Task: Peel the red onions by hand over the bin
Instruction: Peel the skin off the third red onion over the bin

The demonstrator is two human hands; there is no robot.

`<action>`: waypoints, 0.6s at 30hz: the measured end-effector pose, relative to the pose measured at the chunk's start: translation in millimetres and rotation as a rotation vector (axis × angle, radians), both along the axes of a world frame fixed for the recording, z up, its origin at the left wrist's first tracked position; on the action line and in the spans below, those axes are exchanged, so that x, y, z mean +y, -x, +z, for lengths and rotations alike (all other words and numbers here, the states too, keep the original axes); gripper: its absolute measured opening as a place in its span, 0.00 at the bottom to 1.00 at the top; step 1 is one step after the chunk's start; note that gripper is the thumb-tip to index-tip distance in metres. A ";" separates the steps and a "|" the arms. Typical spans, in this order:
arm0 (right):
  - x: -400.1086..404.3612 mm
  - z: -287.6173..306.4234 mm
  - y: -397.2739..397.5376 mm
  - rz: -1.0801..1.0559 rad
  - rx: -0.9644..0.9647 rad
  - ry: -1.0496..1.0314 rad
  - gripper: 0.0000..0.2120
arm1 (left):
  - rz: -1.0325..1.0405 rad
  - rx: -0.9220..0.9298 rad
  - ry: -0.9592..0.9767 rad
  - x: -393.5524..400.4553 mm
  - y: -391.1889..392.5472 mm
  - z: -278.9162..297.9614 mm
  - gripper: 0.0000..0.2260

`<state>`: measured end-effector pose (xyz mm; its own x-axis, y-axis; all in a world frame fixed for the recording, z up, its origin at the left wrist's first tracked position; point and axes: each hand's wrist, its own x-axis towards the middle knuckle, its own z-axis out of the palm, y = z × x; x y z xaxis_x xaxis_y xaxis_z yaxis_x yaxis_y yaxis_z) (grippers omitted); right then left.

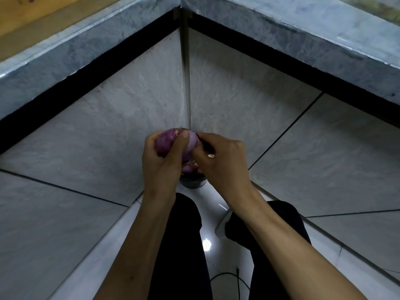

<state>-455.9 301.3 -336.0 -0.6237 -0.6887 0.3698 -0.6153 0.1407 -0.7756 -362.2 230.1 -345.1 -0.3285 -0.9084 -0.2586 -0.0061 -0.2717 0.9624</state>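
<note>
Left hand [161, 161] grips red onion [167, 141]; right hand [218, 161] pinches its skin. Dark bin [193, 183] below, mostly hidden; cable [238, 278] at 6 o'clock.

Bare forearms [279, 230], no sleeves; black trousers [184, 245].

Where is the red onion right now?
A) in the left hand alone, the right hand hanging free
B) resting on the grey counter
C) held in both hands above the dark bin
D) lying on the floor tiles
C: the left hand and right hand both grip the red onion, with the bin just below them.
</note>
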 end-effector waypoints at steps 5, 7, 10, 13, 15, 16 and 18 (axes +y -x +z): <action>-8.0 0.7 -0.7 -0.092 -0.046 0.003 0.07 | 0.024 -0.034 0.034 -5.8 5.8 -1.1 0.28; -10.8 1.6 0.0 -0.113 -0.088 0.005 0.07 | 0.024 -0.029 0.034 -7.5 8.1 -1.2 0.27; -14.6 0.2 1.4 -0.151 -0.138 -0.038 0.09 | 0.030 -0.033 0.039 -9.7 10.3 -2.9 0.27; -16.0 -1.9 0.0 -0.181 -0.228 -0.056 0.10 | 0.036 -0.042 0.039 -9.4 10.9 -6.8 0.27; -17.2 -2.5 -0.2 -0.201 -0.298 -0.053 0.10 | 0.046 -0.050 0.041 -8.1 11.6 -9.7 0.26; -18.0 -3.2 -0.1 -0.211 -0.327 -0.051 0.10 | 0.053 -0.052 0.042 -7.5 11.9 -11.3 0.25; -20.2 -5.0 0.1 -0.223 -0.373 -0.055 0.09 | 0.062 -0.048 0.042 -7.6 13.2 -14.9 0.25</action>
